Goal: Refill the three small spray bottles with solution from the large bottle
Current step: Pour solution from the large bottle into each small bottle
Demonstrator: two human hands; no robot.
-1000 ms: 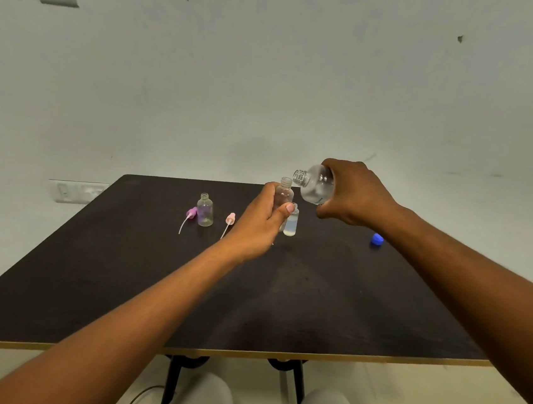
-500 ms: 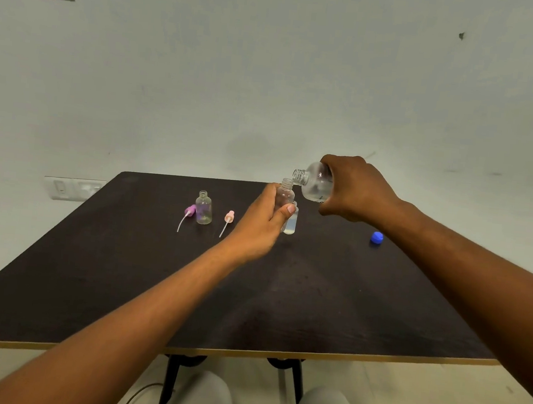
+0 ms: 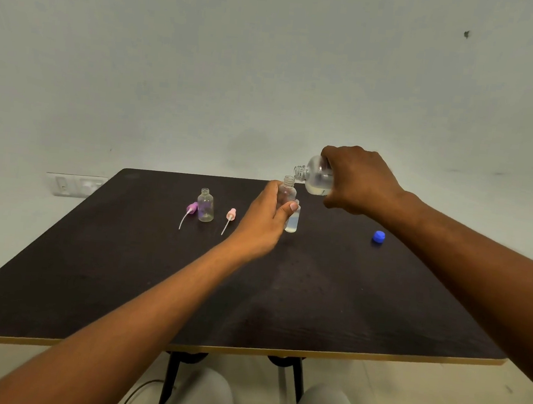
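My left hand point(image 3: 265, 219) holds a small clear spray bottle point(image 3: 287, 191) upright above the table, its neck open. My right hand point(image 3: 357, 181) grips the large clear bottle point(image 3: 315, 175), tipped sideways with its mouth just above and right of the small bottle's neck. A second small bottle point(image 3: 292, 221) with pale liquid stands on the table right behind my left fingers. A third small open bottle point(image 3: 205, 205) stands further left. A purple spray top point(image 3: 190, 211) and a pink spray top point(image 3: 229, 216) lie beside it.
A blue cap point(image 3: 378, 237) lies on the dark table point(image 3: 314, 299) to the right. The table's light front edge runs above my knees. A white wall stands close behind the table, with sockets at the left.
Both hands have held their grips and stayed close together; the large bottle's mouth has stayed at the small bottle's neck. The view shifted slightly.
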